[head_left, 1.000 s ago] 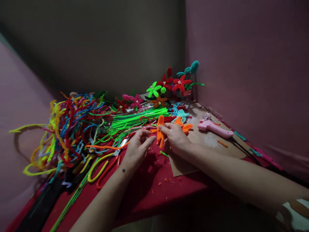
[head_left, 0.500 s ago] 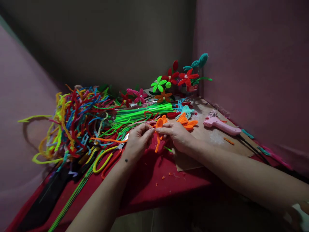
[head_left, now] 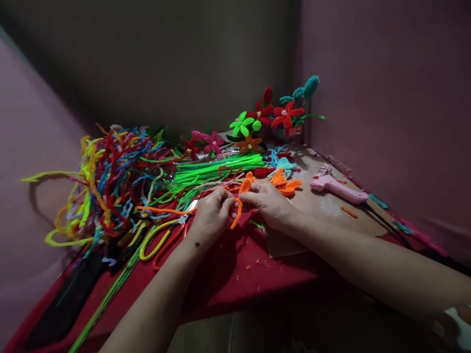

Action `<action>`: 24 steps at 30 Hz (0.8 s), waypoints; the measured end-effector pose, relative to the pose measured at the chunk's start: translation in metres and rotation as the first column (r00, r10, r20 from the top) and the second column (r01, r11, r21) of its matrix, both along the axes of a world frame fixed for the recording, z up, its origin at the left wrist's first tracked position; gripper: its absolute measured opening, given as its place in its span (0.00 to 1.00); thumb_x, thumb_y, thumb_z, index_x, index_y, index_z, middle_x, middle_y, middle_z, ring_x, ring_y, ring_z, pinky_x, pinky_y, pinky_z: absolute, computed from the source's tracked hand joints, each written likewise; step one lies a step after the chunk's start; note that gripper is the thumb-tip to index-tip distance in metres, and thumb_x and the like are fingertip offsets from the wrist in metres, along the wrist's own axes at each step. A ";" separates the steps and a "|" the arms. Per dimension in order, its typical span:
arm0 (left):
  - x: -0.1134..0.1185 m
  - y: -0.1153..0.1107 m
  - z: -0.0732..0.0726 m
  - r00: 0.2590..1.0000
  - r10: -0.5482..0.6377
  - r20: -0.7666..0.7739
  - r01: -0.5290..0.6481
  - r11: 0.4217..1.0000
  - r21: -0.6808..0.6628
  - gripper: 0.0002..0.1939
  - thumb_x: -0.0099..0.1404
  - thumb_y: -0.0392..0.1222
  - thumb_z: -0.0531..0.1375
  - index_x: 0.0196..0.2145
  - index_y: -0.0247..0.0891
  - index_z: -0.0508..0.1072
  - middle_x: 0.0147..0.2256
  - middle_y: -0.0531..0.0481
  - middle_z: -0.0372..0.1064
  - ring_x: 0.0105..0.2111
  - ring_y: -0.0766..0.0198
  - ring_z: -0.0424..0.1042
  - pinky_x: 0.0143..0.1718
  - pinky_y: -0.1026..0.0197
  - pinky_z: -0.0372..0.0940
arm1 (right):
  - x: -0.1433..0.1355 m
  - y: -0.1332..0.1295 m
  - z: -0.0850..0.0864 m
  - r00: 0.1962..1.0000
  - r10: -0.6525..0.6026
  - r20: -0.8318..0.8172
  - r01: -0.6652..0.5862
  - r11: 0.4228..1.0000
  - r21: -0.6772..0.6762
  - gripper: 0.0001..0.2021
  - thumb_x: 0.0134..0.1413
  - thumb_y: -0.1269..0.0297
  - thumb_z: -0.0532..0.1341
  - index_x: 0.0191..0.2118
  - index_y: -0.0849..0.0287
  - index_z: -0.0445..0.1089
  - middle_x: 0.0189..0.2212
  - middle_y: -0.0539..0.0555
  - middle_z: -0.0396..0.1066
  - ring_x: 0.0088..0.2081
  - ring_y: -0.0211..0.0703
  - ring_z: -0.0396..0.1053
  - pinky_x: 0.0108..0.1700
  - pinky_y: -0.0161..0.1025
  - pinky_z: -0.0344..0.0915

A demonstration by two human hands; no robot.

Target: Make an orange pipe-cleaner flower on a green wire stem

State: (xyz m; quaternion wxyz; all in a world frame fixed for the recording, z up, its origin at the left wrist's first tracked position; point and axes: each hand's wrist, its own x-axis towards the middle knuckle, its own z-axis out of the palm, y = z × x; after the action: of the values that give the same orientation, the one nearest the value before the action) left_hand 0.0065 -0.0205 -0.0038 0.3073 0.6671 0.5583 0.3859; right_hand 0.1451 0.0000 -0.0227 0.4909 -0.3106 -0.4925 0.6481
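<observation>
Between my hands is a bent orange pipe cleaner (head_left: 245, 187), looped at the top with a loose tail hanging down. My right hand (head_left: 271, 202) pinches it from the right. My left hand (head_left: 215, 212) has its thumb and forefinger closed at the piece's left side, near the tail. More orange pipe-cleaner petals (head_left: 285, 184) lie just beyond my right hand. By my left wrist are scissors (head_left: 180, 226) with yellow and red handles, and a straight orange pipe cleaner (head_left: 165, 211) lies across them.
A tangled heap of coloured pipe cleaners (head_left: 114, 181) fills the left side. Green pipe cleaners (head_left: 221, 167) lie in a bundle behind my hands. A pink glue gun (head_left: 338, 189) rests on a board (head_left: 312, 220) at right. Finished fuzzy flowers (head_left: 257, 117) stand at the back.
The orange piece has tilted, its tail swinging slightly to the left and its loop turning narrower to view. Both hands stay close together around it.
</observation>
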 end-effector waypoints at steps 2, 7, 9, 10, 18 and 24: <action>0.004 -0.002 0.001 0.996 -0.001 0.091 0.007 0.998 -0.064 0.05 0.56 0.39 0.56 0.24 0.38 0.64 0.17 0.55 0.65 0.14 0.68 0.64 0.16 0.66 0.59 | 0.000 0.000 -0.001 1.000 0.006 0.025 -0.007 0.999 0.031 0.05 0.40 0.70 0.59 0.20 0.62 0.63 0.17 0.47 0.62 0.20 0.31 0.58 0.24 0.32 0.54; 0.006 -0.004 0.006 0.967 -0.030 0.254 0.072 0.985 -0.155 0.06 0.54 0.40 0.57 0.25 0.37 0.63 0.17 0.55 0.66 0.14 0.67 0.66 0.16 0.64 0.63 | 0.003 0.002 -0.002 0.997 0.036 0.074 -0.039 0.998 0.043 0.06 0.43 0.67 0.59 0.22 0.63 0.66 0.18 0.49 0.66 0.20 0.32 0.61 0.25 0.33 0.56; 0.004 -0.004 0.008 0.975 -0.030 0.220 0.065 0.986 -0.153 0.06 0.55 0.40 0.57 0.25 0.36 0.63 0.16 0.56 0.65 0.14 0.67 0.65 0.15 0.65 0.62 | 0.005 0.001 0.000 0.997 0.002 0.082 -0.004 1.000 0.023 0.06 0.42 0.66 0.60 0.21 0.64 0.66 0.18 0.49 0.65 0.20 0.32 0.60 0.24 0.32 0.55; 0.003 -0.004 0.009 0.980 -0.029 0.196 0.057 0.989 -0.138 0.06 0.56 0.41 0.56 0.25 0.36 0.63 0.16 0.56 0.64 0.14 0.68 0.65 0.15 0.65 0.62 | 0.005 0.001 0.001 0.996 -0.015 0.085 0.014 1.000 0.011 0.07 0.41 0.66 0.61 0.21 0.64 0.66 0.17 0.49 0.65 0.20 0.32 0.60 0.24 0.32 0.55; 0.003 -0.001 0.010 0.981 -0.054 0.186 0.080 0.988 -0.130 0.13 0.49 0.44 0.64 0.30 0.33 0.70 0.23 0.53 0.67 0.19 0.71 0.63 0.21 0.67 0.59 | 0.004 0.002 -0.004 1.000 -0.009 0.029 0.010 0.999 -0.031 0.06 0.38 0.67 0.63 0.24 0.65 0.70 0.17 0.48 0.64 0.18 0.30 0.56 0.22 0.32 0.50; 0.003 -0.003 0.007 0.953 0.027 0.300 0.040 0.976 -0.214 0.10 0.47 0.41 0.65 0.23 0.32 0.68 0.17 0.57 0.63 0.17 0.74 0.57 0.20 0.69 0.53 | 0.006 -0.001 0.002 0.995 -0.095 0.037 0.093 0.994 0.054 0.12 0.43 0.57 0.62 0.23 0.62 0.67 0.16 0.46 0.61 0.17 0.30 0.54 0.20 0.32 0.51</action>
State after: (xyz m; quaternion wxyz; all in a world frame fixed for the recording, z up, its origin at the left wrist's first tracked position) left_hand 0.0098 -0.0233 0.0034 0.4611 0.5648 0.5414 0.4187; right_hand 0.1515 -0.0014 -0.0204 0.5189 -0.3335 -0.5037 0.6048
